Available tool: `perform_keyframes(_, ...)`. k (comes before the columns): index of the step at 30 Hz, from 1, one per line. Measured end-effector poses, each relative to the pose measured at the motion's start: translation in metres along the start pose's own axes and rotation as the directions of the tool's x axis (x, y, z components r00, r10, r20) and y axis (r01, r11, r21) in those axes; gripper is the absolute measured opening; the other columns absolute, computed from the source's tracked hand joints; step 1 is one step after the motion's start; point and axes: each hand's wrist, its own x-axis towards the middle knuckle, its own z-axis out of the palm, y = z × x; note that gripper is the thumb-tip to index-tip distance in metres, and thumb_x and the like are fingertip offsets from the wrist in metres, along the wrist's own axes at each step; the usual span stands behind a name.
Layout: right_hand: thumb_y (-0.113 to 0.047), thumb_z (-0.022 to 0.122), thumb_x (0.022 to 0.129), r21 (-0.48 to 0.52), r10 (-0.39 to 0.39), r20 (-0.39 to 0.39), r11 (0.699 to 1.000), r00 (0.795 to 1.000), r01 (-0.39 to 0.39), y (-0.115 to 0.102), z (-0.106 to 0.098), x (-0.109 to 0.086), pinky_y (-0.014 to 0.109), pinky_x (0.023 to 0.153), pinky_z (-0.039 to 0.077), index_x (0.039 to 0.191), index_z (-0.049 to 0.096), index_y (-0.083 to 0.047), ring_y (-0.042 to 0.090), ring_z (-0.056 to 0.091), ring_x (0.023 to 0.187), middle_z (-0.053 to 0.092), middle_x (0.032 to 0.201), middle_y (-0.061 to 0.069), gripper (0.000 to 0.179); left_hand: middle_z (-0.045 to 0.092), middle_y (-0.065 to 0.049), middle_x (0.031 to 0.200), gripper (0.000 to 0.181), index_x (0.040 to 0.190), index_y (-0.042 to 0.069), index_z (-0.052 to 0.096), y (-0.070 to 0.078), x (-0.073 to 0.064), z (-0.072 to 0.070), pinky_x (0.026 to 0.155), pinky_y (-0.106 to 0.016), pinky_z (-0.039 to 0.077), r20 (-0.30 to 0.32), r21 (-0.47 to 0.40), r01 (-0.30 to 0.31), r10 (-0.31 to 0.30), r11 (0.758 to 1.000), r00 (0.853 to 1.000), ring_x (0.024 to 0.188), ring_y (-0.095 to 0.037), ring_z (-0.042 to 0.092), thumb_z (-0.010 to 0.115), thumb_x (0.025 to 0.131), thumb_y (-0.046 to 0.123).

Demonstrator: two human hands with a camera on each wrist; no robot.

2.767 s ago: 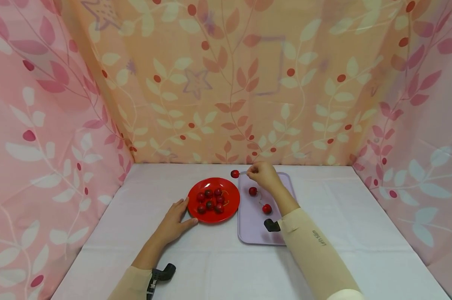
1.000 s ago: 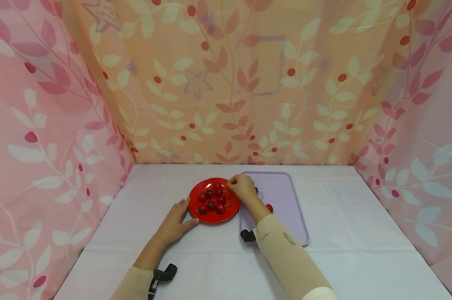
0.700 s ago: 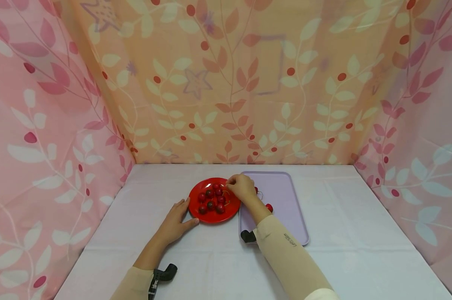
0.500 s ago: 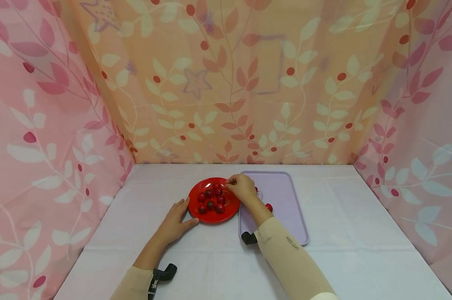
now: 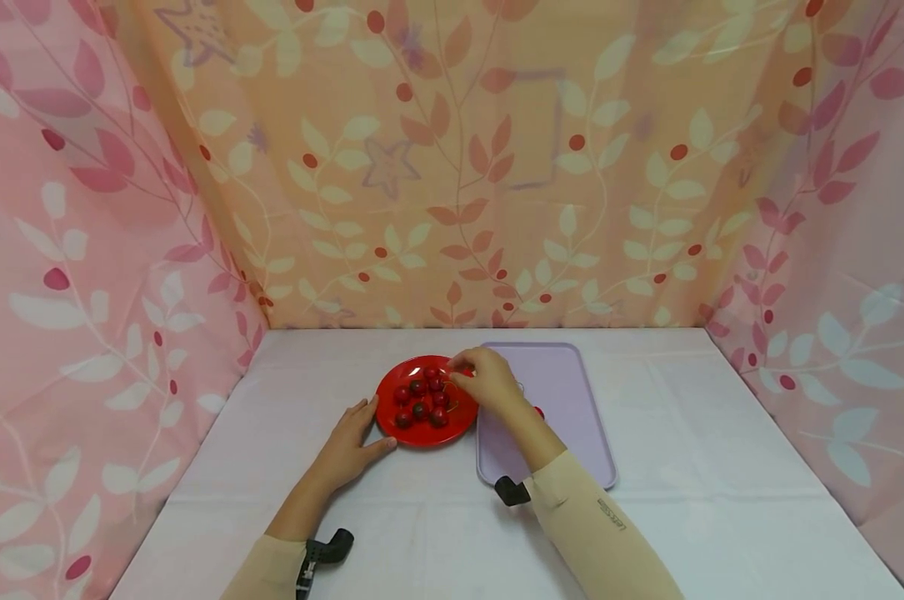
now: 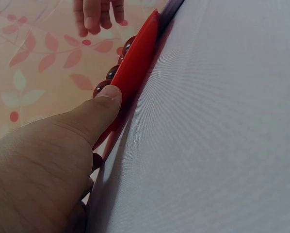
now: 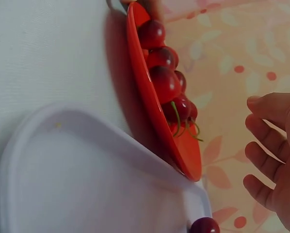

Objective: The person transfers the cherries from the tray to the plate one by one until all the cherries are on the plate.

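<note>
My left hand point(image 5: 349, 447) rests at the left rim of a round red plate point(image 5: 422, 435), thumb and fingers spread along its edge. In the left wrist view the thumb point(image 6: 108, 99) touches the rim. Several dark red cherries point(image 5: 439, 415) lie on the plate, some with green stems. Over the plate's right side is my right hand point(image 5: 489, 382). Its fingers are parted and loosely bent in the right wrist view, holding nothing. A cherry point(image 7: 204, 225) lies on the lilac tray point(image 5: 571, 392); my right forearm hides part of the tray.
The tray stands directly right of the plate, its edge close to the plate's rim. Both are on a white cloth-covered table point(image 5: 422, 517). Leaf-patterned curtains point(image 5: 452, 167) enclose the back and both sides.
My right hand carried a cherry by its stem from the tray leftward to the plate and let it go there. Its fingers have since parted. My left hand has stayed at the rim.
</note>
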Motion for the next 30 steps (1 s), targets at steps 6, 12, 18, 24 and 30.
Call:
perform_keyframes(6,-0.014,0.076,0.092,0.039,-0.06,-0.051,0.997,0.997,0.062,-0.002,-0.018,-0.02,0.042,0.093,0.052,0.109,0.079,-0.012,0.022,0.062,0.1,0.074,0.1,-0.003,0.018,0.035,-0.008,0.166,0.099,0.163,0.014,0.028,0.0,0.001,0.001,0.12,-0.066,0.023,0.0,-0.001,0.001,-0.001,1.0,1.0,0.156,-0.038,0.02,0.072,0.088,0.061)
perform_keyframes(12,-0.012,0.077,0.09,0.027,-0.099,-0.127,0.994,0.987,0.103,0.001,-0.033,-0.038,0.036,0.082,0.052,0.105,0.079,-0.014,0.02,0.061,0.095,0.073,0.096,-0.005,0.015,0.035,-0.009,0.166,0.098,0.163,0.013,0.029,-0.003,0.002,0.002,0.12,-0.066,0.022,-0.005,0.003,-0.009,0.009,1.0,1.0,0.156,-0.038,0.021,0.071,0.088,0.061)
perform_keyframes(18,-0.012,0.078,0.09,-0.011,-0.116,-0.167,0.993,0.979,0.116,0.005,-0.046,-0.054,0.034,0.079,0.049,0.104,0.079,-0.017,0.022,0.058,0.088,0.072,0.093,-0.001,0.015,0.034,-0.008,0.166,0.099,0.163,0.014,0.028,-0.003,0.001,0.001,0.119,-0.068,0.023,-0.001,-0.009,0.003,-0.003,1.0,1.0,0.156,-0.04,0.02,0.071,0.088,0.061)
perform_keyframes(24,-0.011,0.078,0.09,0.0,-0.117,-0.154,0.993,0.981,0.118,0.014,-0.057,-0.065,0.04,0.091,0.048,0.105,0.079,-0.016,0.023,0.06,0.1,0.075,0.098,0.002,0.016,0.033,-0.009,0.166,0.1,0.163,0.014,0.028,-0.003,0.0,0.001,0.119,-0.068,0.023,0.0,-0.007,0.006,-0.006,1.0,1.0,0.156,-0.041,0.019,0.071,0.087,0.063)
perform_keyframes(30,-0.012,0.077,0.091,0.016,-0.097,-0.137,0.995,0.986,0.1,0.023,-0.069,-0.069,0.043,0.098,0.047,0.103,0.079,-0.018,0.02,0.058,0.106,0.074,0.104,-0.005,0.013,0.034,-0.009,0.166,0.099,0.163,0.013,0.029,-0.003,0.001,0.001,0.119,-0.068,0.023,-0.003,-0.005,-0.002,0.002,1.0,1.0,0.156,-0.041,0.02,0.072,0.088,0.061)
